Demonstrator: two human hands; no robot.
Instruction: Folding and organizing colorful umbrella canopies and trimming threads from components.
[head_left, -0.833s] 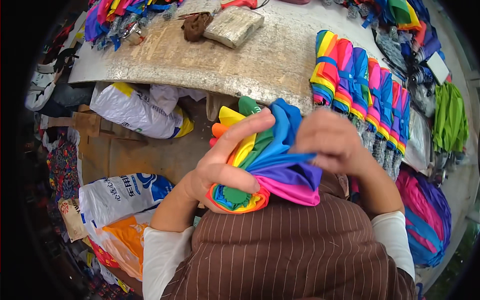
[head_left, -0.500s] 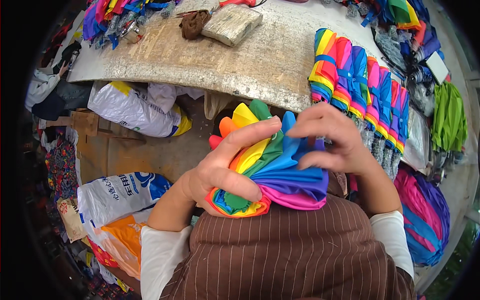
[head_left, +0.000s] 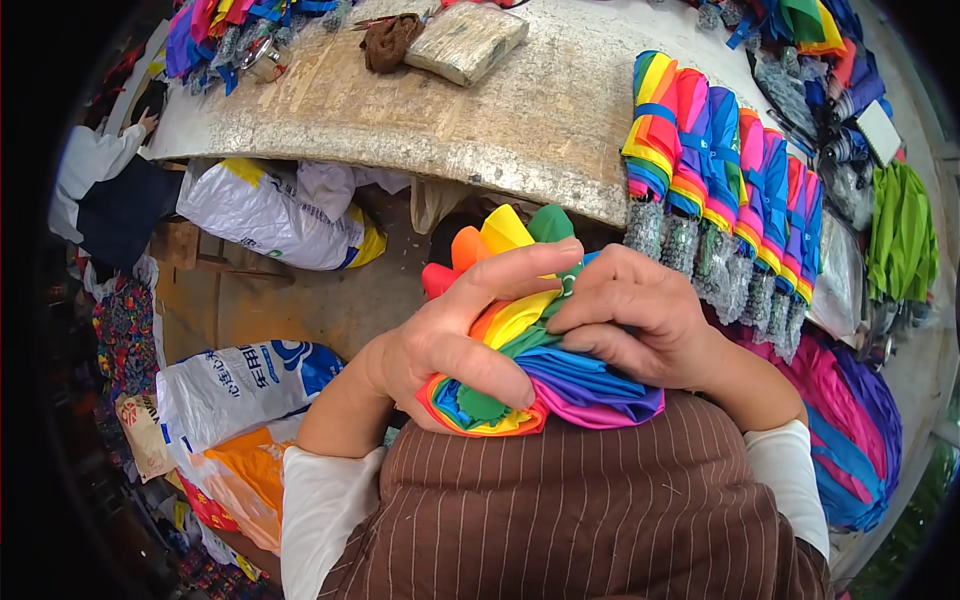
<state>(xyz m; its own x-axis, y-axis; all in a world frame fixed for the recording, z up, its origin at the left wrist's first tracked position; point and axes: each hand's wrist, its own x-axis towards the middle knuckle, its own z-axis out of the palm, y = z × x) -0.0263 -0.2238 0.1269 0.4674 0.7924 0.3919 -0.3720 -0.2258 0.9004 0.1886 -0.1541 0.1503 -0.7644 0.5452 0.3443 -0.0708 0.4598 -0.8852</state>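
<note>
A rainbow umbrella (head_left: pixel 590 385), loosely folded, lies across my lap with its green round tip toward the left. My left hand (head_left: pixel 470 330) grips it near that tip, thumb in front and fingers spread over the yellow and green panels. My right hand (head_left: pixel 635 320) pinches the green and blue cloth at the umbrella's middle, fingertips pressed together. Loose red, orange, yellow and green folds stand up behind my left hand. The umbrella's far end is hidden by my right hand and apron.
A worn table (head_left: pixel 400 125) lies ahead, with a row of strapped rainbow umbrellas (head_left: pixel 710 160) at its right. A wrapped block (head_left: pixel 468 43) and brown cloth (head_left: pixel 392 43) rest on it. Plastic sacks (head_left: pixel 245 395) stand at left; a green umbrella (head_left: pixel 900 230) lies far right. Another person (head_left: pixel 110 185) is at far left.
My right hand has come down and left onto the umbrella, its fingers closing on the cloth. The blue folds now lie flatter. The other person at far left has shifted.
</note>
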